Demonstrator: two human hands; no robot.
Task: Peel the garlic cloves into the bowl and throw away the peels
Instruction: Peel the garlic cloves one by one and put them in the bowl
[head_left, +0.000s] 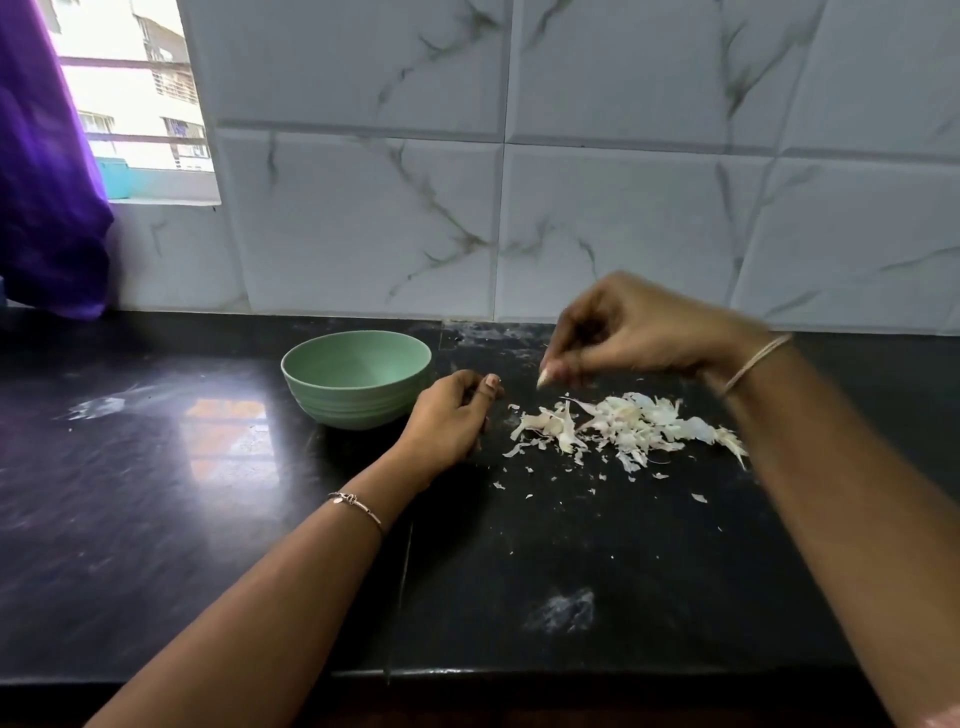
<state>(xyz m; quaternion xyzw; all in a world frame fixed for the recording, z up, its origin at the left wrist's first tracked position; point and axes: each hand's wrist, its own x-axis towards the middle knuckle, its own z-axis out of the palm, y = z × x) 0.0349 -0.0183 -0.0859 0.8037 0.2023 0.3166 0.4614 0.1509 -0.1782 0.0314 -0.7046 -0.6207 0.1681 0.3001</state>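
A pale green bowl (356, 385) stands on the black counter (156, 467), and I cannot see what lies in its bottom. My left hand (451, 415) rests on the counter just right of the bowl, its fingers curled into a loose fist; whether anything is inside is hidden. A heap of white garlic peels (628, 426) lies to the right of that hand. My right hand (623, 332) hovers blurred over the heap's left end, fingertips pinched on a small pale garlic piece (541, 383); I cannot tell whether it is peel or clove.
Small peel flakes (698, 498) are scattered in front of the heap. A marble-tiled wall (571, 208) closes the back of the counter. At the far left hang a purple curtain (47, 182) and a window. The counter's front edge (519, 673) runs near the bottom.
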